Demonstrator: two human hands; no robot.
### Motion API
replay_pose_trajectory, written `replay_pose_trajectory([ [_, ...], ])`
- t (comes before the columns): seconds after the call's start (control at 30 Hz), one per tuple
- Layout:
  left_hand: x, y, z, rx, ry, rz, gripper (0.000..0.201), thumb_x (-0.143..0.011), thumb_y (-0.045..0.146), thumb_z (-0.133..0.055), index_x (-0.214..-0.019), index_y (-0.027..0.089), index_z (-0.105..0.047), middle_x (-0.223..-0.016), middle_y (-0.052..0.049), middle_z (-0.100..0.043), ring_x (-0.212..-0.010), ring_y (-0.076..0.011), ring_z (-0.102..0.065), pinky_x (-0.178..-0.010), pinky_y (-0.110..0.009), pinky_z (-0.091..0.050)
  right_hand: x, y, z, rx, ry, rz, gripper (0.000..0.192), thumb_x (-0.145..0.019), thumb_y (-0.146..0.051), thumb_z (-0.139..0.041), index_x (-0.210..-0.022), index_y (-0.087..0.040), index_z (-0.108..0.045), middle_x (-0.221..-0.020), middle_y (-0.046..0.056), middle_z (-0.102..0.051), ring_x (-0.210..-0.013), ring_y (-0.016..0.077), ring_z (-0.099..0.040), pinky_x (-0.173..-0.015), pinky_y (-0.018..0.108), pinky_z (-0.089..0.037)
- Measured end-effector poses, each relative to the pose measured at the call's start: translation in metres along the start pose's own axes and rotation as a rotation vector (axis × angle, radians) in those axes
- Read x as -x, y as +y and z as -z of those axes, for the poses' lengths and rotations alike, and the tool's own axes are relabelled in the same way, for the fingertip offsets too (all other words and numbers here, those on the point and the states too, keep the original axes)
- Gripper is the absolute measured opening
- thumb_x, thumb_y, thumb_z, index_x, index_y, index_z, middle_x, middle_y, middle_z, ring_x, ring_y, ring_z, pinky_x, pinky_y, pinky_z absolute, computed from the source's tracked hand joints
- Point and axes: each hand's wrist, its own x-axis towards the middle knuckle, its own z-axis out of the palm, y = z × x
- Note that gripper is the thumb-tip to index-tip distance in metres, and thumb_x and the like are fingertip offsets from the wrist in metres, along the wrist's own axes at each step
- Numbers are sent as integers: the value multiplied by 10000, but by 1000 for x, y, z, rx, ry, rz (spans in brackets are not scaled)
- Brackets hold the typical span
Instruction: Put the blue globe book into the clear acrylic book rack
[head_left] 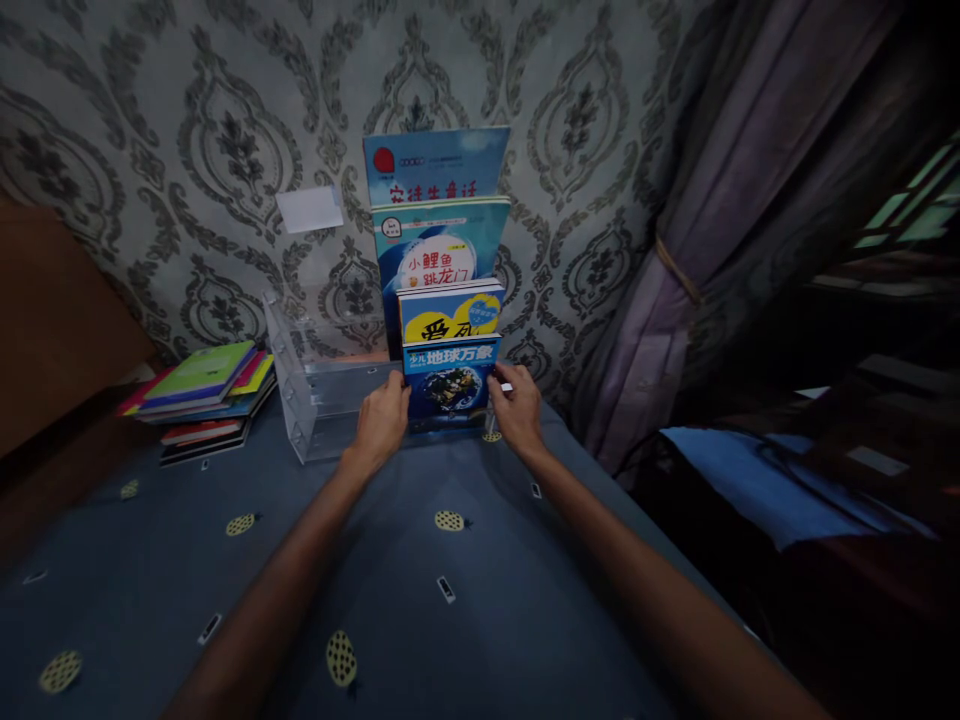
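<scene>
My left hand and my right hand hold the side edges of a small dark blue book with a globe on its cover. It stands upright in the front of a clear tiered book rack. Behind it, rising in steps, are a yellow and blue book, a teal book and a taller blue book. The fingers of both hands curl round the globe book's edges, thumbs toward the front. The rack's left half shows bare clear tiers.
A stack of colourful books lies left of the rack on the dark blue pineapple-print cloth. Patterned wallpaper with a white card is behind. A tied curtain hangs at right, beside a dark area with a blue cloth.
</scene>
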Motion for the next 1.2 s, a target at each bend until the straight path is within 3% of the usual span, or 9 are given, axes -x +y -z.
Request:
replay_pose_trajectory([
  [0.23,1,3,2,-54,-24,-1,226,-1060,234,-353,-1136,159,-552,-1013,-136,-727,-950,-258,-708,-795,-313,-475,1,-2,1,-22,-5,-12,312,-904,-329,-522,-1102,-186,-717,-969,107,-645,-887,271,-628,-702,414,-572],
  [0.8,1,5,5,-80,-44,-3,205,-1058,225,-363,-1122,184,-553,-1047,-129,-734,-970,-249,-713,-806,-303,-472,0,-2,4,-34,-17,-14,281,-897,-309,-534,-1092,-224,-718,-986,95,-671,-934,278,-629,-760,433,-570],
  [1.2,5,11,10,-130,-54,12,250,-1066,281,-357,-1159,148,-547,-1034,-161,-731,-976,-276,-712,-827,-335,-487,10,5,12,-91,16,-123,384,-840,-258,-520,-1200,-183,-630,-1024,110,-692,-883,240,-653,-686,377,-565],
])
